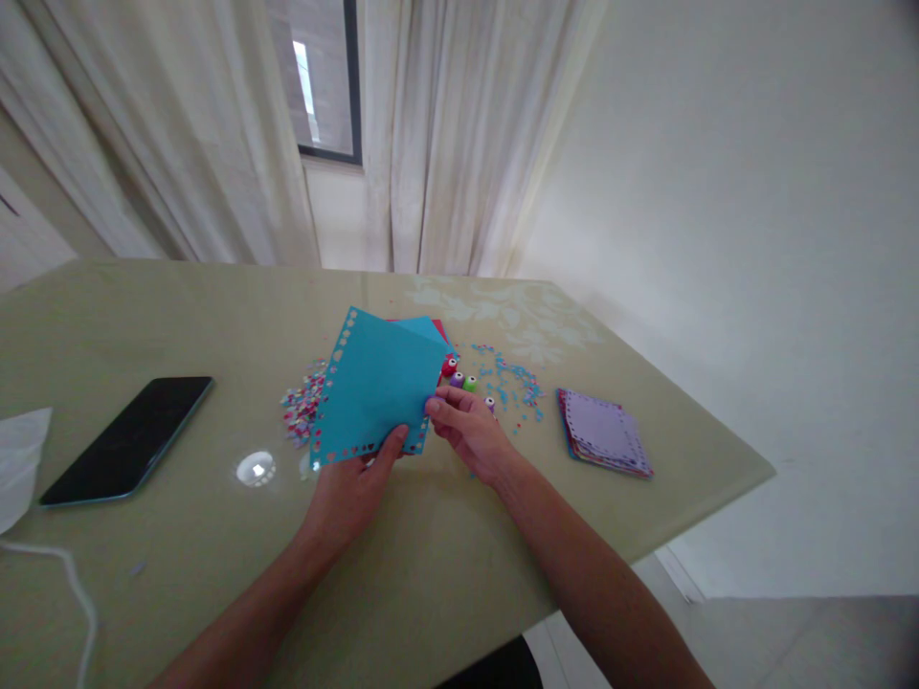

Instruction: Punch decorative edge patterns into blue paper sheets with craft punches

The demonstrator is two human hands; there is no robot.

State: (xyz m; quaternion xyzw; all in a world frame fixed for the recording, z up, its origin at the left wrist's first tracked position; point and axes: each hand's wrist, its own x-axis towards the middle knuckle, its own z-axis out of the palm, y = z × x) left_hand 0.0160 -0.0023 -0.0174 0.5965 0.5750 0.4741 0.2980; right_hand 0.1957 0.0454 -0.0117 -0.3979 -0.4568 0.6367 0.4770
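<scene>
Pinches the blue sheet (380, 383) at the frame's centre by its lower edge with the left hand (355, 488), mostly hiding the fingers behind it. Closes the right hand (474, 433) around a small purple object (432, 406), hard to make out, at the sheet's right edge. Partly hides confetti (302, 407) left of centre. Shows white paper (21, 459) cut off at far left.

A black-screened smartphone (133, 435) lies on the bench (208, 565). Just left of the phone is a white sheet (20, 459); on its near side, a white cable (84, 603); beyond it, cream curtains (466, 124) flanking a dark-framed window (320, 77).
</scene>
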